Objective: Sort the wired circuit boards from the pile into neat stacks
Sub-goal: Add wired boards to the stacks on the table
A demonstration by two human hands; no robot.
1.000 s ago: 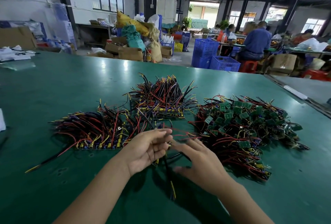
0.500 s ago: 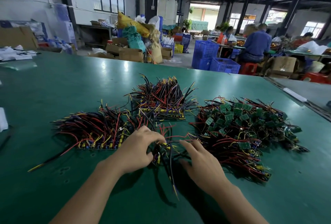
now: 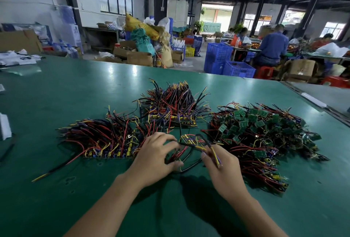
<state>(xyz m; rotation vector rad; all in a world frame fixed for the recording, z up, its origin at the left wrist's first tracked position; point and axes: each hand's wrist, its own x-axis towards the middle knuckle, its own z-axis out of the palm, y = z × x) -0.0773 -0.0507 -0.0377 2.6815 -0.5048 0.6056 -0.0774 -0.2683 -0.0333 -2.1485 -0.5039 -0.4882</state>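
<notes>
Boards with red, black and yellow wires make up the left stack point(image 3: 98, 140). It lies flat on the green surface point(image 3: 56, 92), its near edge in a straight row and its wires fanned out to the left and the far side. A loose wire point(image 3: 49, 171), black with a yellow tip, trails from it toward the near left.

Just right of that stack is the left hand point(image 3: 157, 159), palm down. Its fingers are curled over a bunch of red wires, with the thumb beneath, and those wires run up to the board point(image 3: 189, 140). Farther off, beyond this hand, sits the far stack point(image 3: 174, 107), its wires bristling up and away.

The board lies tilted between the two hands, and a black wire loops from it toward the near side. Whether it rests on the surface I cannot tell. The right hand point(image 3: 223, 168) pinches the board's yellow, purple and black wire ends between thumb and fingers.

Just beside the right hand on its far right, the unsorted pile point(image 3: 265, 138) spreads out as a tangle of small green boards and red wires. Past the surface's far edge stand blue crates point(image 3: 227, 62). A person point(image 3: 272, 47) in blue sits beyond them, back turned.
</notes>
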